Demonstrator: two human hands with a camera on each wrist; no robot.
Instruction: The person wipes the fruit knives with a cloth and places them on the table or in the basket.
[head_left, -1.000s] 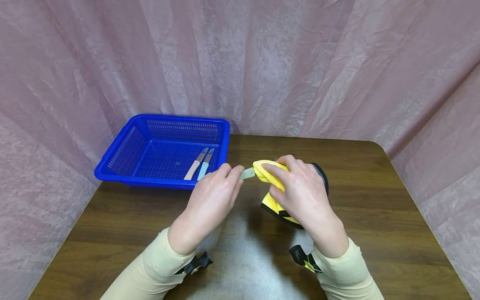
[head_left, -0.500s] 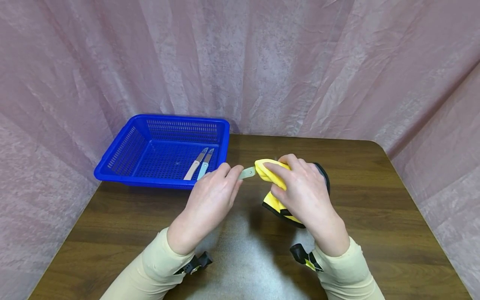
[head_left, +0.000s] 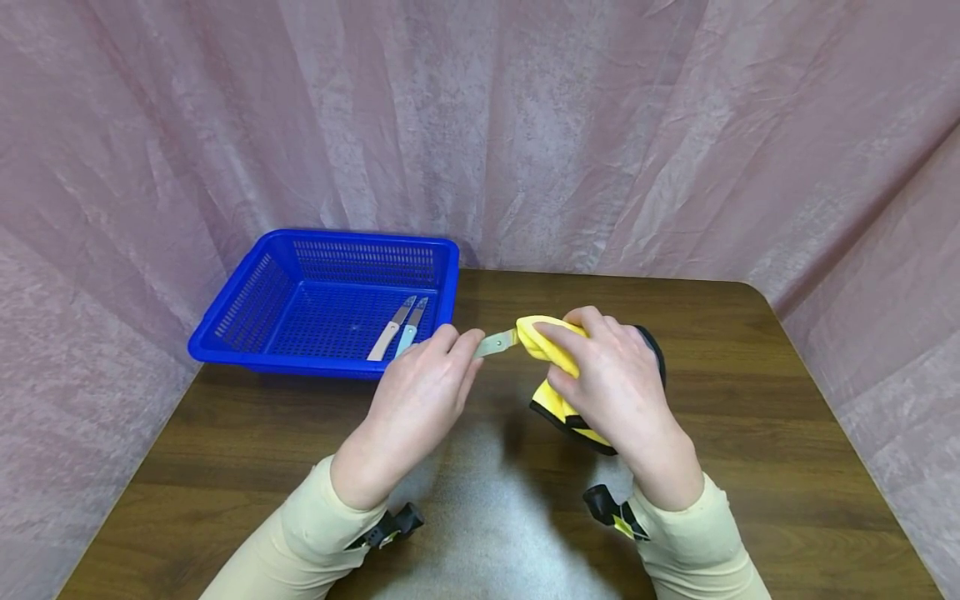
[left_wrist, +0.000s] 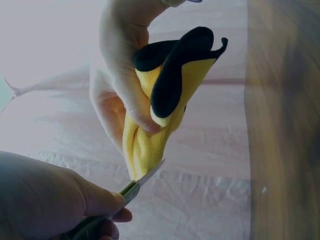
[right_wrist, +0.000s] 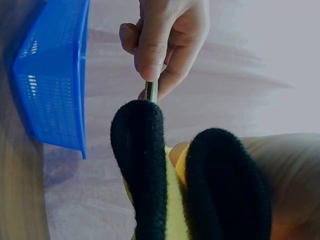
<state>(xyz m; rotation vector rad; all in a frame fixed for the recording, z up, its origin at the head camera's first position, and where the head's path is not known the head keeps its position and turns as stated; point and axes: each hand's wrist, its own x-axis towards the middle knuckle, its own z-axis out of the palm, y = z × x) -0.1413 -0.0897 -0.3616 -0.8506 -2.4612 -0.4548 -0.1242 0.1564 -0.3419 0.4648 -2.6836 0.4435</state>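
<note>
My left hand (head_left: 423, 383) grips the pale green handle of a small knife (head_left: 497, 342) above the table, its blade pointing right. A yellow cloth (head_left: 551, 346) with dark edging is bunched in my right hand (head_left: 611, 383), pinched between thumb and fingers. In the left wrist view the knife blade (left_wrist: 152, 172) lies against the cloth's lower end, and its tip shows bare beside the yellow folds. The right wrist view has the dark cloth edging (right_wrist: 140, 165) large in front, with only a short piece of the handle (right_wrist: 151, 91) beyond it.
A blue plastic basket (head_left: 322, 367) stands at the table's back left. Inside it lie a knife with a beige handle (head_left: 384, 340) and a knife with a light blue handle (head_left: 406, 339). Pink curtains (head_left: 525, 133) hang behind the brown wooden table (head_left: 735, 375).
My right hand and the cloth have shifted slightly right, away from the left hand. More of the knife near the handle's end now shows. The left hand has barely moved.
</note>
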